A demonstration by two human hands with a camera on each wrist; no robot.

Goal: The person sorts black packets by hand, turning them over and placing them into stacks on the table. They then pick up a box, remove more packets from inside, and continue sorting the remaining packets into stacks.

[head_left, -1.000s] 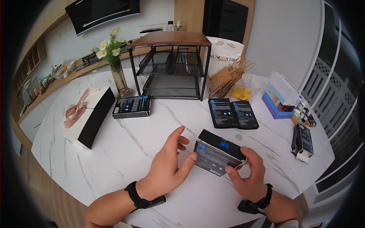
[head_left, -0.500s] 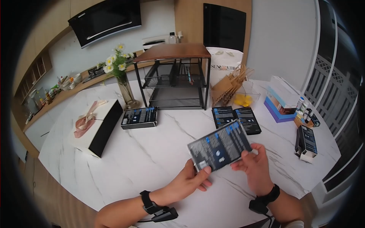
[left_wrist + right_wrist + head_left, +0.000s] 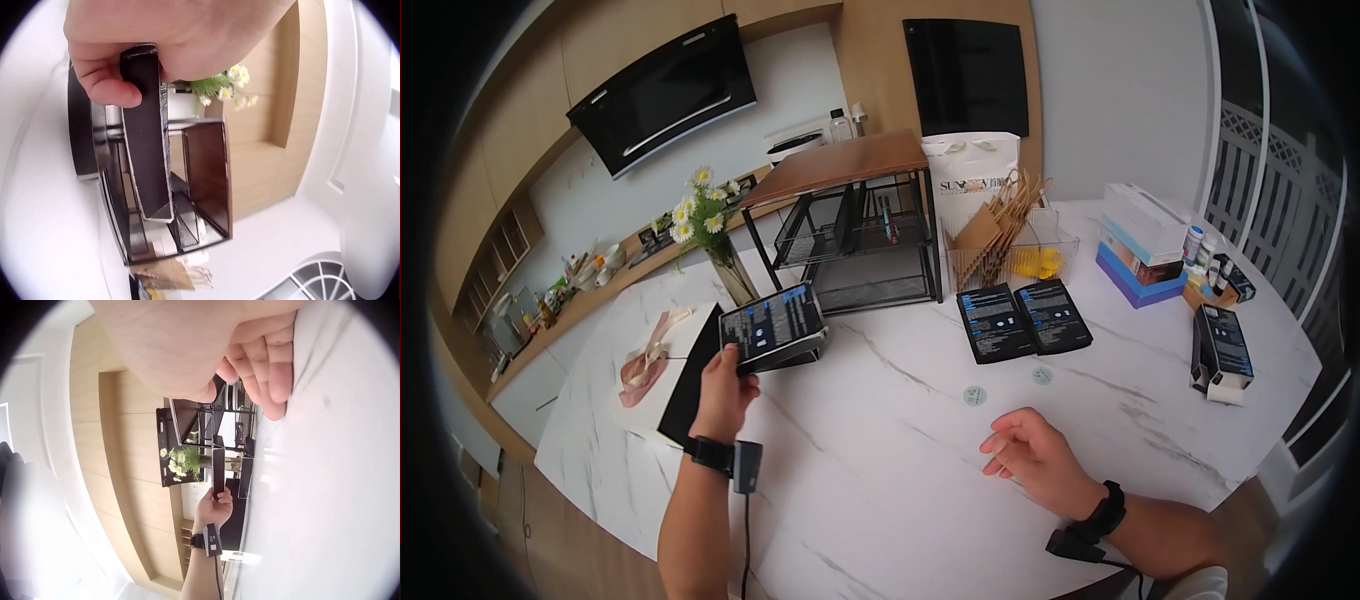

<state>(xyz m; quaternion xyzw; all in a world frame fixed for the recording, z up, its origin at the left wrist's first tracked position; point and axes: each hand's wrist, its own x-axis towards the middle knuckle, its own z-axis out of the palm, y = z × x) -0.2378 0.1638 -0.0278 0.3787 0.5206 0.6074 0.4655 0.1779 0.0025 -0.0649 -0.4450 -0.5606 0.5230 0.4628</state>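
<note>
My left hand [image 3: 723, 395] grips a flat black box with blue and white print [image 3: 770, 325] by its near end, thumb on top. The box is held over a similar black box [image 3: 808, 354], which lies on the table and is mostly covered in the head view. In the left wrist view a gap shows between the held box [image 3: 147, 137] and the lower box [image 3: 80, 134]. Over the table at the right, my right hand [image 3: 1045, 462] is empty, its fingers loosely bent. Two round pale stickers [image 3: 974, 396] lie beyond it on the marble-patterned table [image 3: 880, 500].
Beside my left hand stands a white box with a pink ribbon [image 3: 650, 370]. Behind are a flower vase [image 3: 735, 270], a wood-topped mesh rack [image 3: 840, 165] and a clear bin of paper bags [image 3: 1000, 240]. Two black boxes [image 3: 997, 322] lie mid-table; another [image 3: 1225, 345] lies right.
The box was turned over between both hands. My right hand has let go; the left has carried the box leftward to above the other black box. A second round sticker has come into view.
</note>
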